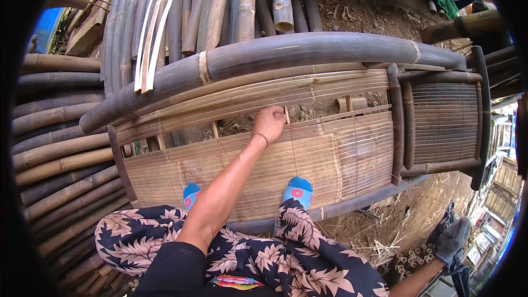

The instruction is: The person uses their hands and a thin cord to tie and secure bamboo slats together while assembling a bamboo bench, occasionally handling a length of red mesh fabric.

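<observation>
My bare left hand (269, 121) reaches over a long bamboo frame, its fingers closed at the gap between the slats. Just beside the fingertips is a short bamboo crosspiece (286, 114); what the fingers hold, if anything, is hidden. Thin bamboo slats (313, 154) run lengthwise below the gap, and more strips (335, 81) lie above it. A thick dark bamboo pole (308, 48) forms the far side. Off to the lower right, my right hand (454, 239) wears a grey glove, with dark material around it; its fingers do not show clearly.
My feet in blue socks (298, 191) rest on the slats. A smaller slatted panel (445, 121) adjoins the frame's right end. Bamboo poles (66, 113) are stacked at left, and more poles (247, 5) lie beyond. Pale strips (159, 27) rest across the far pole.
</observation>
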A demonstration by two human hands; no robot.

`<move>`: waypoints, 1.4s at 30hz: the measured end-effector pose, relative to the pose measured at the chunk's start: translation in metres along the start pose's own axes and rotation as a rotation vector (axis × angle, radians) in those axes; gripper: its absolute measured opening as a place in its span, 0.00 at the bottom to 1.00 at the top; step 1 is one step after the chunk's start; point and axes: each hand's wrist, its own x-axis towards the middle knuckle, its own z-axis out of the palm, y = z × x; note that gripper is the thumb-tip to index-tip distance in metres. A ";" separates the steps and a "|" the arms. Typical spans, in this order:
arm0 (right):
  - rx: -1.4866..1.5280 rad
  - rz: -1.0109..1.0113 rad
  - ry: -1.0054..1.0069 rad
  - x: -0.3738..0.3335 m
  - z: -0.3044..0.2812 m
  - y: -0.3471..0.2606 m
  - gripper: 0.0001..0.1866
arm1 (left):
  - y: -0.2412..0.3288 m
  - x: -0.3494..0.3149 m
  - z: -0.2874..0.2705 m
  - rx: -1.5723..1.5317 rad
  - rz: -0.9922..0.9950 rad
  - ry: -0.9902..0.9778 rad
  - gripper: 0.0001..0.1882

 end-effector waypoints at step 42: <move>1.300 -0.549 -0.559 0.122 0.140 -0.440 0.07 | -0.014 0.004 -0.006 0.555 -0.071 -0.402 0.21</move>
